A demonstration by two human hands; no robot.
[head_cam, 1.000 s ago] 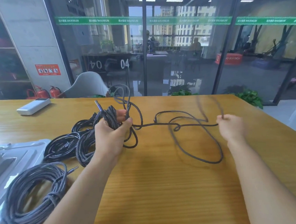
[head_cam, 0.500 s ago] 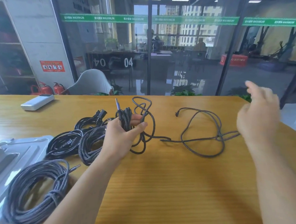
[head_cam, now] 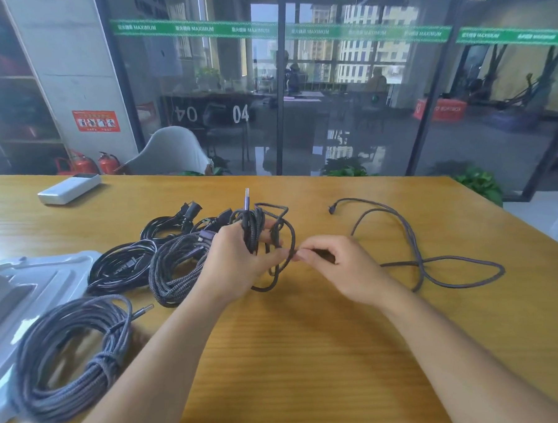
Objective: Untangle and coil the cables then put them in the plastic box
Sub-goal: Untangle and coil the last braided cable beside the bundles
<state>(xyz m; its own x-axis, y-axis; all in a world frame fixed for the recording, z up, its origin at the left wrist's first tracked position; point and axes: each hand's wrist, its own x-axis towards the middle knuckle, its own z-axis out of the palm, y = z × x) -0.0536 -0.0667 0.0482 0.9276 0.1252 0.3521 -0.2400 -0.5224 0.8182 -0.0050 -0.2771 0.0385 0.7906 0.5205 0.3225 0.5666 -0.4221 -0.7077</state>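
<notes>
left hand (head_cam: 238, 258) grips cable bundle (head_cam: 256, 232); right hand (head_cam: 335, 266) pinches its strand; coiled cables (head_cam: 177, 268) crowd left.

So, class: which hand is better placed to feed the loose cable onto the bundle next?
Probably the right hand: it pinches the loose cable beside the bundle, which the left hand is busy gripping.

1. An office: a long wooden desk (head_cam: 311, 355) stands before a glass wall (head_cam: 346, 94) marked "04".
2. Beyond the glass, more desks and seated people.
3. Fire extinguishers (head_cam: 107, 162) and a chair (head_cam: 171, 152) stand far left.
</notes>
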